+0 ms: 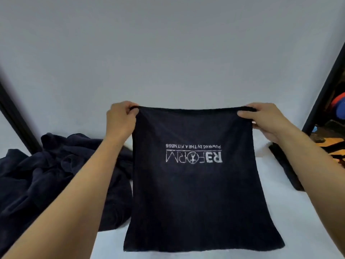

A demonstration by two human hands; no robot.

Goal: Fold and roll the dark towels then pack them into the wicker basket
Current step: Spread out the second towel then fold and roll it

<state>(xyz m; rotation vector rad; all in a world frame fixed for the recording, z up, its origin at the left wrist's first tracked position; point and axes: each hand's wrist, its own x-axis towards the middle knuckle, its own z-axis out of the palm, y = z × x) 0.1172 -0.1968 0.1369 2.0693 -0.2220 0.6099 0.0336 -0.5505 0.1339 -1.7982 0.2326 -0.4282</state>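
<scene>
Looks to be early in the task. Holds one dark towel (pixel 196 202) up in front of the body, stretched flat between the two hands and hanging free above the white worktop (pixel 291 221). Pinches the top left corner in the left hand (pixel 121 116) and the top right corner in the right hand (pixel 261 118), each grip closed firmly on the hem with fingers curled over it. Shows a white logo (pixel 194 156) on the near face, upside down from this side. Cannot tell whether this towel is already doubled over once; hints at a fold, going by the thick top edge, but no more than that. Leaves a loose pile of dark towels (pixel 46 174) on the worktop to the left, just beside the hanging towel, crumpled, with none folded or rolled as far as can be made out. Shows no rolled towel anywhere and no wicker basket in view, so counts nothing as packed. Judged from this: at most a first fold made on a single towel. Left to do: laying it down, folding it narrower, rolling it up, doing the same for every towel in the pile, and then packing the rolls into the basket, wherever that stands.
</scene>
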